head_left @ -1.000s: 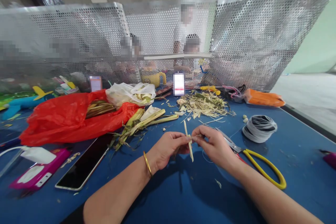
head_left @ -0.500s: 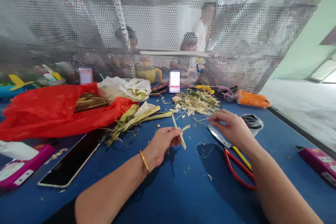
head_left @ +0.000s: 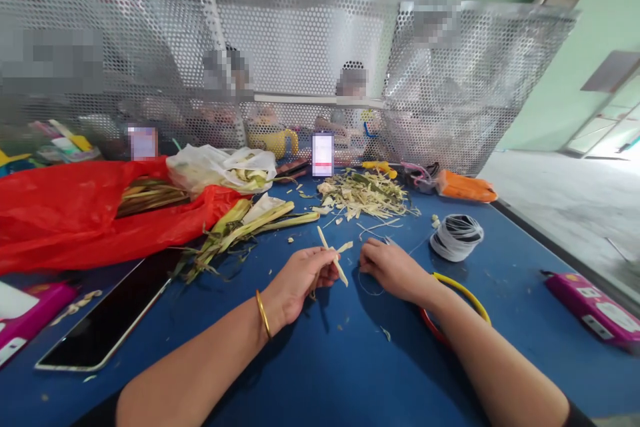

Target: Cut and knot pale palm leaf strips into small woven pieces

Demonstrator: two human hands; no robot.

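My left hand [head_left: 310,273] pinches pale plant strips [head_left: 334,257] that cross each other, one long and one short. Just to its right, my right hand [head_left: 393,267] is closed low over the blue table [head_left: 320,360]. A thin white thread [head_left: 371,292] curves out beneath its fingertips. Beneath the right hand and forearm lie scissors, their yellow handle [head_left: 465,293] and part of a red handle [head_left: 434,327] showing; the blades are mostly hidden. A bundle of white cord [head_left: 457,237] stands beyond the right forearm.
Shredded plant pieces [head_left: 367,193] are heaped ahead, with leafy stalks [head_left: 250,230] left of them. Red plastic bag [head_left: 65,213], white bag [head_left: 220,167] and black phone [head_left: 115,313] occupy the left. An orange packet [head_left: 467,187] and purple box [head_left: 595,307] sit right. Perforated metal panels [head_left: 305,33] stand behind.
My right hand has moved left and down toward my left hand, its fingers now closed at the thread loop. My left hand keeps its hold on the strips. The view has turned slightly right.
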